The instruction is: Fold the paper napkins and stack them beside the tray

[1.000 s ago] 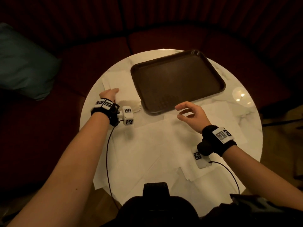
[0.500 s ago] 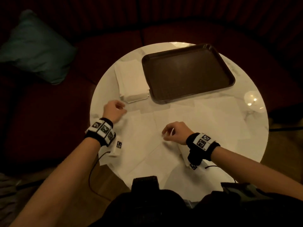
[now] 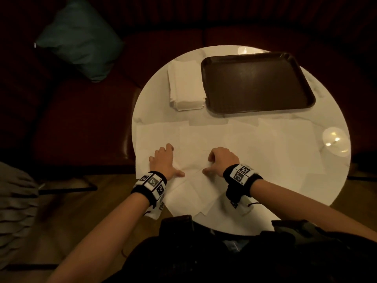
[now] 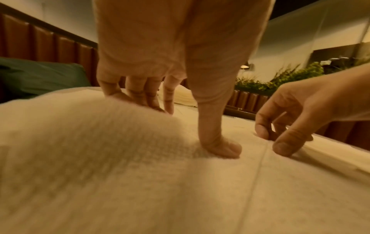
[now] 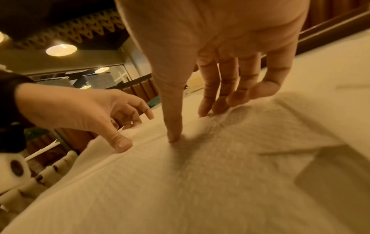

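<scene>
No real grip yet: my left hand [image 3: 163, 162] and right hand [image 3: 221, 161] press down with loose fingers on the unfolded napkin [image 3: 189, 156], lower middle. Starting its fold; next I pinch an edge. Folded stack [image 3: 185, 86] waits left of the tray [image 3: 257, 82].

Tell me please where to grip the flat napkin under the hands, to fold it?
Probably its near corner, pinched from the person's side: the napkin lies flat, so only that loose edge lifts. Left hand and right hand press it on the table.
</scene>
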Demonstrator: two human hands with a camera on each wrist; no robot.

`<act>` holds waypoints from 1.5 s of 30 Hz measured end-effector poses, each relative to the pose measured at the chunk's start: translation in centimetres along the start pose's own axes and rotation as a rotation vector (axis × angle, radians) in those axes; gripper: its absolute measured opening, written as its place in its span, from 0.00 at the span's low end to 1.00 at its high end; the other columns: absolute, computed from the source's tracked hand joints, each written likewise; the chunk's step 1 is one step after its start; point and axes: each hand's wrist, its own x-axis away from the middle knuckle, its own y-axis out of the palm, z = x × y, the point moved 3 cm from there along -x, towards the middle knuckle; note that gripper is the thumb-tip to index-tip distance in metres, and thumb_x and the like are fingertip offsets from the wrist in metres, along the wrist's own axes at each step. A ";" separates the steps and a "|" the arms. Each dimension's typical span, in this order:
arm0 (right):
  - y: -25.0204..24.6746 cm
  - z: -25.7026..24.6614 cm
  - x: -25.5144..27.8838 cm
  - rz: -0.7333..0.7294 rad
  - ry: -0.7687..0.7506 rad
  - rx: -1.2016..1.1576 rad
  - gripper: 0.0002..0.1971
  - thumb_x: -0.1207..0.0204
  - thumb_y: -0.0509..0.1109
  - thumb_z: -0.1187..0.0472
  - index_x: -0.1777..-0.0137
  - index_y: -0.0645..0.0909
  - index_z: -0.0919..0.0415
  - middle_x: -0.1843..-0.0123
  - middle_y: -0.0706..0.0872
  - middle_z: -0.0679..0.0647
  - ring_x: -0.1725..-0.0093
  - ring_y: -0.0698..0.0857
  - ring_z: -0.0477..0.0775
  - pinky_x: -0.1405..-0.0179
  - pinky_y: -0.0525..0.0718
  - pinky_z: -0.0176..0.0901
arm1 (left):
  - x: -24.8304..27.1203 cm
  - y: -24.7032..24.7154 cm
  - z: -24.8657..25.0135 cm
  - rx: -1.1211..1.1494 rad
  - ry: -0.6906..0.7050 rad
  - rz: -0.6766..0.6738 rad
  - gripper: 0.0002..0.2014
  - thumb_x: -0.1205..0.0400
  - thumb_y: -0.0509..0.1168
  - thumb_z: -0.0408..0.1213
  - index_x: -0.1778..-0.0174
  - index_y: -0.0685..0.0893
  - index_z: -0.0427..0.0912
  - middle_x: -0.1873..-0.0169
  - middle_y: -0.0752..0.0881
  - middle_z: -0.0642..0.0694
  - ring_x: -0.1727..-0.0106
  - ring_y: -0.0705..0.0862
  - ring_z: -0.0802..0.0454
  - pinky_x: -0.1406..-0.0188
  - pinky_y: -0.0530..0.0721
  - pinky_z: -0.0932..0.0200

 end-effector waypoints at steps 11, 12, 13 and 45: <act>-0.2 0.8 0.7 0.112 -0.137 -0.391 0.28 0.40 0.80 0.66 0.45 0.70 0.49 0.50 0.77 0.52 0.63 0.76 0.49 0.64 0.73 0.41 | 2.7 -2.3 0.8 0.240 0.118 0.024 0.11 0.31 0.78 0.42 0.60 0.84 0.44 0.58 0.84 0.50 0.56 0.82 0.48 0.61 0.76 0.56; -0.5 1.0 0.9 0.127 -0.169 -0.426 0.26 0.39 0.75 0.72 0.46 0.72 0.49 0.50 0.77 0.52 0.65 0.75 0.49 0.65 0.73 0.42 | 3.3 -2.5 1.1 0.226 0.150 0.041 0.09 0.30 0.76 0.42 0.62 0.82 0.46 0.59 0.84 0.51 0.58 0.82 0.49 0.64 0.74 0.58; -0.8 1.2 1.1 0.149 -0.198 -0.454 0.24 0.39 0.70 0.75 0.49 0.75 0.50 0.50 0.77 0.51 0.67 0.74 0.50 0.65 0.75 0.42 | 4.0 -2.4 1.5 0.198 0.184 0.050 0.07 0.28 0.74 0.42 0.63 0.81 0.48 0.60 0.85 0.52 0.59 0.82 0.50 0.65 0.72 0.58; -1.1 1.5 1.5 -0.134 -0.363 -0.233 0.19 0.43 0.78 0.64 0.69 0.67 0.48 0.67 0.79 0.55 0.67 0.74 0.53 0.66 0.74 0.47 | 4.6 2.5 2.4 0.569 0.214 -0.122 0.19 0.33 0.81 0.48 0.59 0.77 0.47 0.71 0.84 0.53 0.71 0.79 0.56 0.71 0.75 0.62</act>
